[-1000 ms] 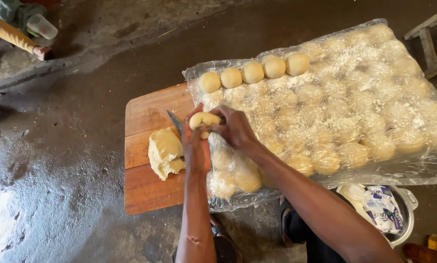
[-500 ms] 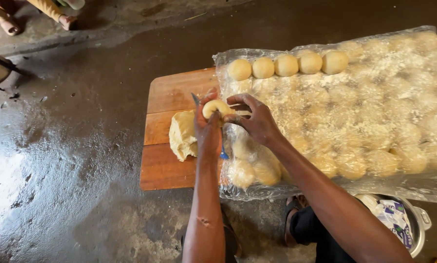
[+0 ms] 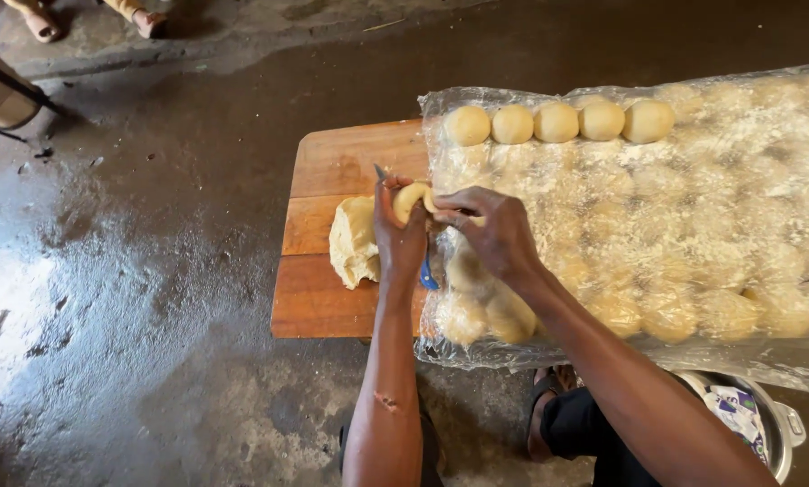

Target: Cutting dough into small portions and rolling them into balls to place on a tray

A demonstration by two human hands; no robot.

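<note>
Dough ball (image 3: pixel 411 199) unchanged between hands.

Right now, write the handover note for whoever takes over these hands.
Left hand: grip shut on a small dough piece, with a blue-handled knife in the same hand.
Right hand: fingers pinch the same piece.
Dough lump: on the wooden board, left of the hands.
Done: five balls lie uncovered in a row; many more sit under the floured plastic sheet.
Left: the held piece is unrounded; the lump is uncut.
</note>
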